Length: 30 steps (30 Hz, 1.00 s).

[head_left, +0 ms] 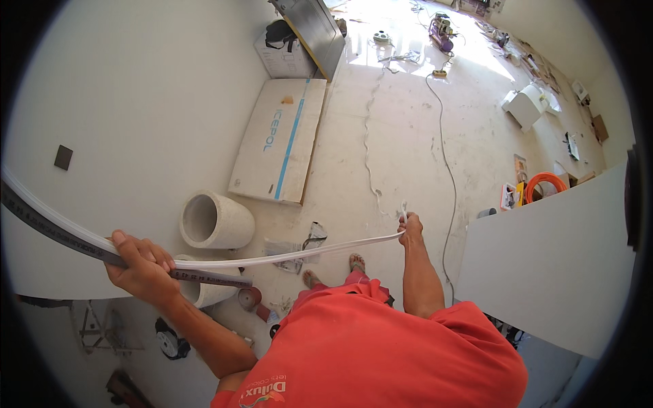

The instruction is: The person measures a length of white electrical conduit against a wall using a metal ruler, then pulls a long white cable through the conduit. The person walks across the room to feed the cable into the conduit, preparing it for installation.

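Observation:
My left hand (143,268) is closed round a dark grey plastic pipe (218,277) and a white cable (292,256) together. Both run off past the left edge. The pipe's cut end sticks out a short way to the right of my left fist. From there the cable stretches, nearly straight, across the front of my body to my right hand (411,229). That hand grips it with bent fingers, and a short loose end (404,206) rises beyond them. Whether the cable is one piece or several strands side by side, I cannot tell.
Two pale round tubes, one plainly visible (231,221), stand left, below a long flat cardboard box (275,146). A thin dark cord (443,143) and a wavy white strand (368,136) lie along the floor. At right are a white panel (544,258) and an orange coil (546,178).

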Each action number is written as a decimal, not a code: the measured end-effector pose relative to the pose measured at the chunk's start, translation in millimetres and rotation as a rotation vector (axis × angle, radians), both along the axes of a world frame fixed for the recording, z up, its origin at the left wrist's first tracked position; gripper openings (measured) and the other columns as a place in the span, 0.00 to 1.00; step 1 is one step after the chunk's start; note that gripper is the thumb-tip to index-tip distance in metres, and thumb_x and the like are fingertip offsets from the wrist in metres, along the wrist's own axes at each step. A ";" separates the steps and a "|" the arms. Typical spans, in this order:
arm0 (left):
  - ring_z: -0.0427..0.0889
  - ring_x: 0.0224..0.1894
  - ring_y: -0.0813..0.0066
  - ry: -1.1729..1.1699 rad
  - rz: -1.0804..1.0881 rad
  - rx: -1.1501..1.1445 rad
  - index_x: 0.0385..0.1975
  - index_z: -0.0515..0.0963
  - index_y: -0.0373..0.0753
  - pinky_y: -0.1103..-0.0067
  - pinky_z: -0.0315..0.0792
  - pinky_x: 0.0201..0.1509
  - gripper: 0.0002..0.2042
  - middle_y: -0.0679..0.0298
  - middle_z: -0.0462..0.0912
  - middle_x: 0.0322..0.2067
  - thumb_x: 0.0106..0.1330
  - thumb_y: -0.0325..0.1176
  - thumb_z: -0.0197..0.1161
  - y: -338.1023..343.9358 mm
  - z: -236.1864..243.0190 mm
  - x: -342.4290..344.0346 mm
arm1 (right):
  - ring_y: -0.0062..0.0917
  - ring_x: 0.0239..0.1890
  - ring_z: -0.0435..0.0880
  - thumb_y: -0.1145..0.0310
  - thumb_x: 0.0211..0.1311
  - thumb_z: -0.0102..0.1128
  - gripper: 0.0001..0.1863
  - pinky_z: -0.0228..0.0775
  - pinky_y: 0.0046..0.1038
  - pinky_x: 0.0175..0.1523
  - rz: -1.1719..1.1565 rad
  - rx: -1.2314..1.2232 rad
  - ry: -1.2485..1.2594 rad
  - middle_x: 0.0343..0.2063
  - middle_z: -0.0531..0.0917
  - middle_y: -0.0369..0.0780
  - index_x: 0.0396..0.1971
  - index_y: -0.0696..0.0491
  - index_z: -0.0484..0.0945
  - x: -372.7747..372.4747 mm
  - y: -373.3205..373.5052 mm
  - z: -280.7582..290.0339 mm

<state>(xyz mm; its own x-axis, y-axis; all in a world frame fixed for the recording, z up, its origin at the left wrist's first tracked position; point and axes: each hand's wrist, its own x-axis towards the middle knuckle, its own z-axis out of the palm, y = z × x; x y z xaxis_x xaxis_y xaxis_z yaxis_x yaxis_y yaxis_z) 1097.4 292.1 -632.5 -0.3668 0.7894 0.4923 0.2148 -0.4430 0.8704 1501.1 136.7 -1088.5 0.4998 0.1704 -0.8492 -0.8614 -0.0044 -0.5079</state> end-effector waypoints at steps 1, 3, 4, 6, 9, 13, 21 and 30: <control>0.56 0.06 0.85 -0.002 0.015 0.001 0.17 0.60 0.47 0.82 0.55 0.07 0.23 0.73 0.58 0.10 0.80 0.39 0.56 0.2 2.6 -1.9 | 0.13 0.17 0.68 0.67 0.71 0.55 0.07 0.54 0.16 0.15 0.025 0.163 -0.009 0.26 0.79 0.38 0.39 0.55 0.73 5.6 6.8 7.6; 0.56 0.06 0.85 -0.004 0.054 0.003 0.17 0.60 0.47 0.82 0.55 0.07 0.23 0.74 0.58 0.10 0.80 0.39 0.56 -0.7 3.9 -4.2 | 0.11 0.17 0.67 0.67 0.72 0.57 0.07 0.55 0.15 0.15 0.056 0.409 0.050 0.27 0.80 0.37 0.38 0.54 0.73 -2.1 35.3 55.9; 0.56 0.06 0.85 -0.005 0.074 0.009 0.17 0.61 0.47 0.82 0.55 0.07 0.23 0.74 0.58 0.10 0.80 0.39 0.56 -0.5 4.0 -4.9 | 0.11 0.17 0.67 0.67 0.72 0.60 0.07 0.55 0.14 0.15 0.201 0.494 0.019 0.28 0.80 0.37 0.38 0.54 0.73 -15.1 50.1 85.8; 0.56 0.07 0.86 0.001 0.104 0.021 0.17 0.61 0.47 0.82 0.55 0.07 0.23 0.74 0.58 0.10 0.80 0.39 0.57 0.3 5.6 -4.1 | 0.10 0.18 0.67 0.68 0.69 0.65 0.08 0.55 0.13 0.15 0.553 0.545 0.037 0.28 0.81 0.38 0.36 0.54 0.75 -54.3 72.3 103.2; 0.58 0.07 0.85 -0.005 0.088 0.016 0.19 0.61 0.45 0.82 0.56 0.08 0.22 0.73 0.59 0.10 0.79 0.38 0.56 0.0 10.9 -4.0 | 0.12 0.20 0.72 0.70 0.65 0.69 0.08 0.58 0.18 0.17 1.046 0.096 0.091 0.27 0.81 0.39 0.32 0.57 0.80 -97.0 66.4 7.8; 0.58 0.07 0.85 0.012 0.082 0.002 0.19 0.62 0.45 0.82 0.56 0.08 0.21 0.72 0.59 0.11 0.79 0.39 0.56 -1.7 6.6 -7.9 | 0.19 0.25 0.77 0.71 0.66 0.64 0.06 0.66 0.24 0.23 0.778 -0.323 0.121 0.28 0.80 0.41 0.35 0.59 0.81 -102.9 11.0 -83.4; 0.56 0.07 0.86 -0.016 0.032 0.011 0.18 0.61 0.47 0.82 0.54 0.08 0.23 0.74 0.58 0.11 0.79 0.39 0.58 -0.9 1.9 1.0 | 0.25 0.26 0.75 0.77 0.65 0.62 0.04 0.71 0.27 0.29 0.059 -0.159 0.256 0.26 0.74 0.41 0.34 0.59 0.76 -35.8 -11.7 -72.5; 0.56 0.07 0.86 0.000 0.050 0.020 0.18 0.61 0.47 0.82 0.54 0.08 0.23 0.74 0.58 0.10 0.79 0.38 0.58 0.9 2.7 -3.6 | 0.25 0.27 0.76 0.73 0.72 0.61 0.04 0.72 0.28 0.33 0.000 0.183 0.316 0.28 0.75 0.37 0.39 0.58 0.76 -52.1 -40.7 -65.5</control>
